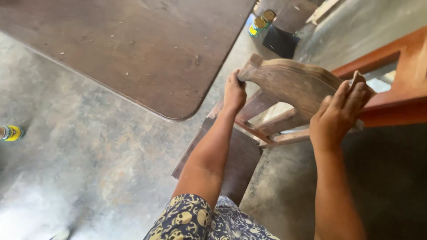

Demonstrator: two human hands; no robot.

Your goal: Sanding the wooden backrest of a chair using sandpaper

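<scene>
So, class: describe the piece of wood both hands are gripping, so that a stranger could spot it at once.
Start at the big dark tabletop; just past its rounded corner stands a wooden chair. Its curved top rail is gripped by the left hand and right hand. It is pale and unvarnished, unlike the orange-red frame beside it.

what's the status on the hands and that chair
Left hand grips one end of the wooden chair's top rail; right hand grips the other. Chair stands on concrete floor. Dark table corner close by.

Soft, even daylight, pale glare at the lower-left floor (31, 213), dim lower-right corner, slight motion blur throughout.
</scene>
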